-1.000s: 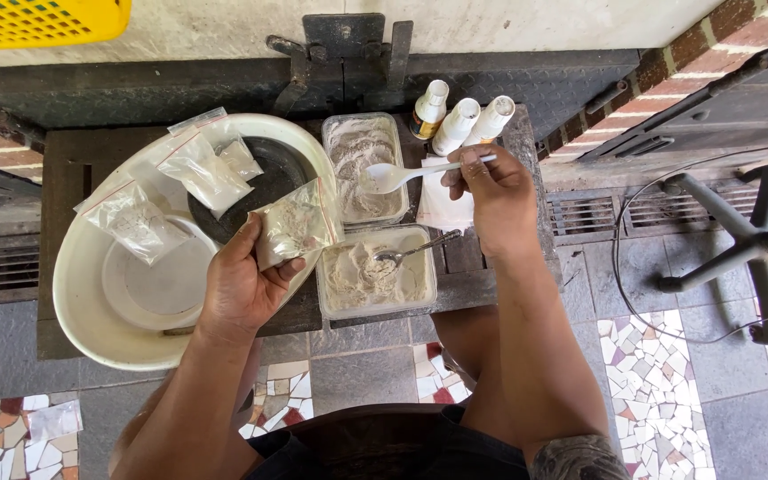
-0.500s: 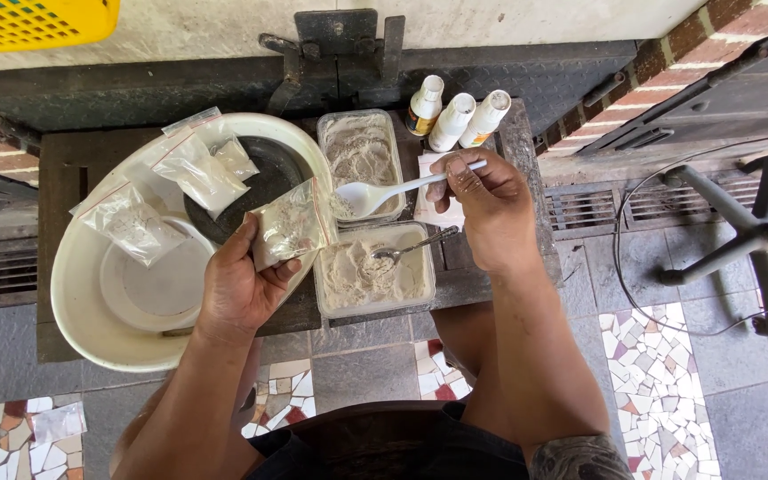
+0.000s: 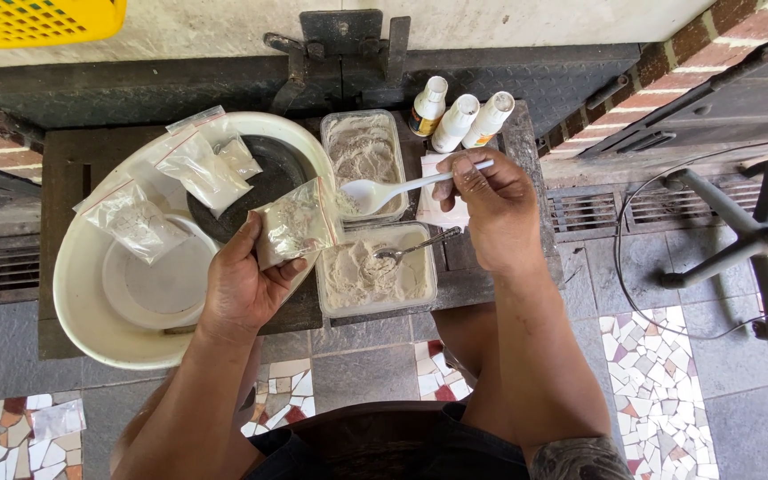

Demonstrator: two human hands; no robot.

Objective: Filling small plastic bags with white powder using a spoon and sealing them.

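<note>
The left hand (image 3: 246,289) holds a small clear plastic bag (image 3: 293,224) of pale powder upright just left of the two tubs, its fingers closed round the bag's lower part and the mouth turned toward the spoon. The right hand (image 3: 491,209) pinches the handle of a white plastic spoon (image 3: 384,191), whose bowl hangs over the far rectangular tub (image 3: 364,151) of the same fine, floury powder. The bag looks thin, limp and light, likely to sag or spill unless gripped low and kept upright. A metal spoon (image 3: 415,246) lies in the near tub (image 3: 375,276). More filled bags (image 3: 206,173) rest in a wide cream basin (image 3: 91,311); three small white bottles (image 3: 460,120) lie on the dark surface (image 3: 64,178).
</note>
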